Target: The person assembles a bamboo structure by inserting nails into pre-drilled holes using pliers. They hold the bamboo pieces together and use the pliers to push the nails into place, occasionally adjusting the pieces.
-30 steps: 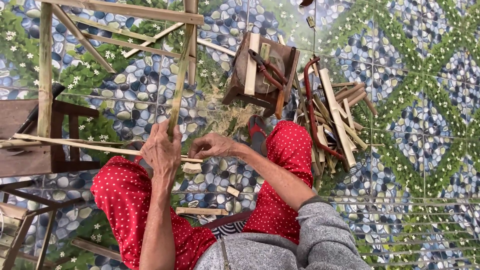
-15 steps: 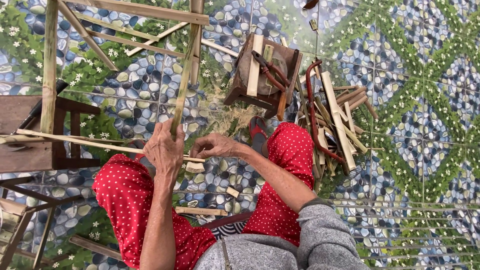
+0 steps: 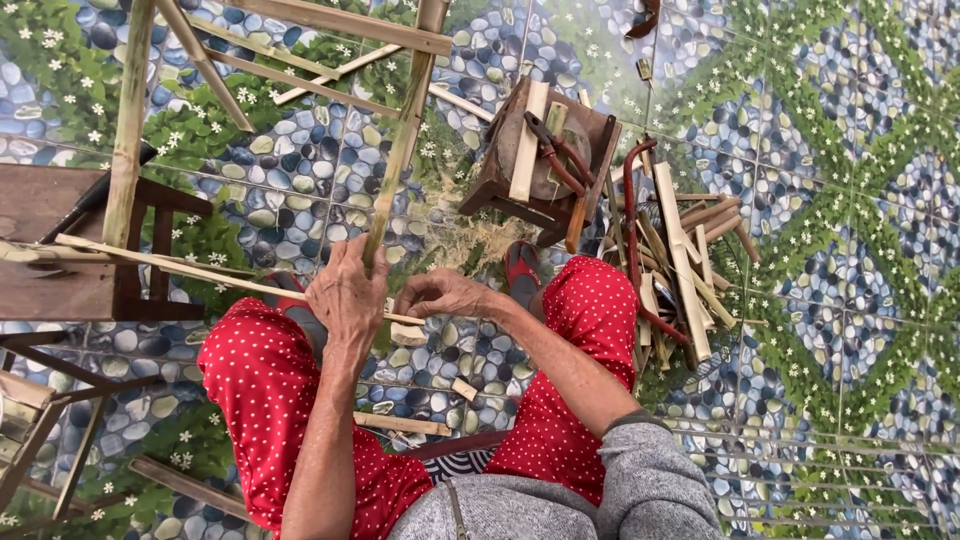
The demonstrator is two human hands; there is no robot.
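Right, here the person sits low in red dotted trousers (image 3: 560,400) and a grey top, knees apart, both bare hands working between them over the pebble-patterned tile floor (image 3: 820,300). The left hand (image 3: 348,295) is curled around a long bamboo pole (image 3: 400,140), fingers wrapped over its lower end, back of the hand towards us. That pole runs up and slightly right from the grip to the top edge, where it joins a bamboo frame (image 3: 330,22) of crossed slats.

The right hand (image 3: 440,293) sits just beside the left, fingers bent inward and pinched together near the pole's foot. Whether they clamp something small or just press the pole, I cannot tell; the fingertips are tucked under. A thin bamboo strip (image 3: 180,265) passes across below both hands, running from the left side towards the knuckles.

At the left edge stands a dark wooden stool (image 3: 60,240), with an upright bamboo post (image 3: 128,110) crossing in front of it. Further up the floor, beyond the hands, there is a second small wooden stool (image 3: 545,150) with a pale slat and a dark curved tool lying on it. Beside the right knee lies a pile of cut bamboo pieces (image 3: 680,260), a red curved handle among them. Pale shavings and a few short offcuts (image 3: 400,424) litter the tiles between the legs.
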